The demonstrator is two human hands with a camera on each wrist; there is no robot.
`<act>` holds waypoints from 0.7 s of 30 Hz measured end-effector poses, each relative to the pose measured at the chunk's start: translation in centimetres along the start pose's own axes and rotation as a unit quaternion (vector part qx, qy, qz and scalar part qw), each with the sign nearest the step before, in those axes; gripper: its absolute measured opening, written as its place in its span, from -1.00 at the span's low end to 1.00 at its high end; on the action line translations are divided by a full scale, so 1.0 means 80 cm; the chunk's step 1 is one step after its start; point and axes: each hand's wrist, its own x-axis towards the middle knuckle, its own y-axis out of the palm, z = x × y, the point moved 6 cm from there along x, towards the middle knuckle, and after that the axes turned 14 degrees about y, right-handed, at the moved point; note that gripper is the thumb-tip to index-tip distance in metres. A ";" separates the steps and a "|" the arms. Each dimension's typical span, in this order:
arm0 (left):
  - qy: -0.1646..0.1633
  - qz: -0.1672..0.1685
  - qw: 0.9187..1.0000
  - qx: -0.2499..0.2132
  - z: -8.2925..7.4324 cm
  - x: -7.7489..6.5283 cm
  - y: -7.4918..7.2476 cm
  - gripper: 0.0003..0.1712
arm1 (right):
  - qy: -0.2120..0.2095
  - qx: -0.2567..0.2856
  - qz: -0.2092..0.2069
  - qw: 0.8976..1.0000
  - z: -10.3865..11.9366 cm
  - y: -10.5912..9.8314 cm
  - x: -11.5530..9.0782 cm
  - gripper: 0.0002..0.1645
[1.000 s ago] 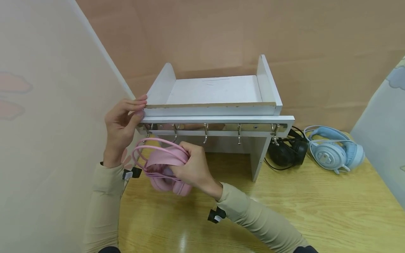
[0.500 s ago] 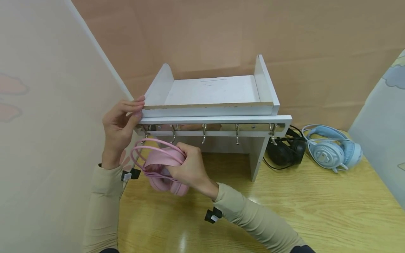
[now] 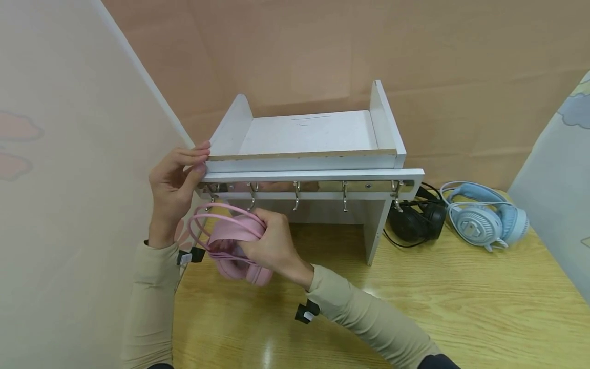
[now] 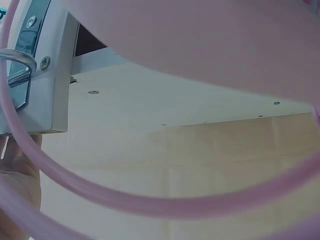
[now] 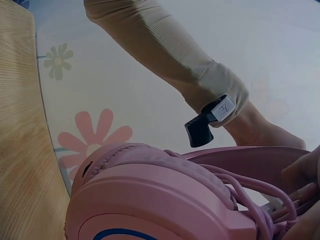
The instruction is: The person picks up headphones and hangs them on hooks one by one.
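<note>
Pink headphones (image 3: 234, 230) hang from my right hand (image 3: 272, 246), which grips the headband with the ear cups downward. Their pink cable (image 3: 198, 218) is looped and overlaps the leftmost hook (image 3: 210, 197) in the head view. In the left wrist view the cable (image 4: 125, 202) crosses in front of a hook (image 4: 22, 65), below the wide headband (image 4: 200, 40). One ear cup (image 5: 160, 200) fills the lower right wrist view. My left hand (image 3: 172, 187) holds the left front corner of a white shelf (image 3: 318, 164), fingertips on top and thumb at the front.
A metal strip with several hooks (image 3: 297, 196) runs along the shelf's front. Right of the shelf, black headphones (image 3: 415, 223) and light-blue headphones (image 3: 484, 223) lie on the wooden table (image 3: 442, 297). A pale wall panel (image 3: 83, 205) stands close on the left.
My right hand and the pink headphones shift slightly left along the shelf front. My left hand keeps its place at the shelf corner; the head view also shifts a little.
</note>
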 end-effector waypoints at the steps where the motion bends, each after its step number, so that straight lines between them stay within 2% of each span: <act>1: 0.000 0.000 1.000 -0.001 0.000 0.000 0.000 -0.89 | 0.002 0.000 0.001 1.000 -0.001 0.001 0.001 -0.85; 7: 0.003 0.001 1.000 -0.006 0.001 -0.001 0.000 -0.89 | 0.016 -0.001 0.002 1.000 -0.009 0.006 0.006 -0.85; 15: 0.004 0.001 1.000 -0.010 0.001 -0.001 0.001 -0.89 | 0.006 -0.008 -0.015 1.000 -0.014 0.008 0.012 -0.82; 21: 0.005 -0.004 1.000 -0.013 0.002 -0.001 0.000 -0.88 | 0.018 -0.016 -0.006 1.000 -0.018 0.010 0.017 -0.79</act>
